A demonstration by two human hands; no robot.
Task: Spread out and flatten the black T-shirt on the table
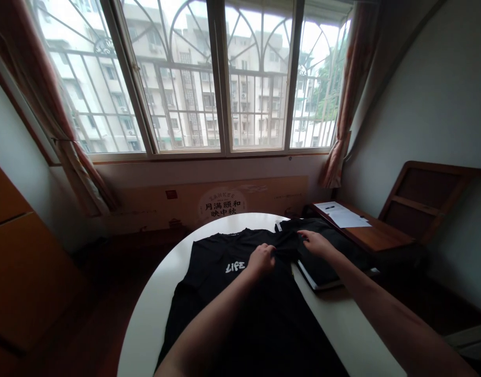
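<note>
A black T-shirt [232, 298] with white lettering on it lies spread over a white round table [142, 314]. My left hand [263, 259] is closed, its fingers pinching the shirt's cloth to the right of the lettering. Farther right, my right hand [314, 243] pinches the end of the shirt's right-side sleeve, with thumb and fingers together. The sleeve stretches between the two hands. Under and beside my right hand lies a dark stack of folded cloth [342, 246] with a white edge along its front; I cannot tell exactly what it holds.
A low wooden table [385, 235] with white papers [346, 214] and a pen stands at the back right, before a wooden chair back [416, 193]. Behind the round table is a printed board [271, 193] below a barred window. An orange-brown cabinet [24, 262] stands on the left.
</note>
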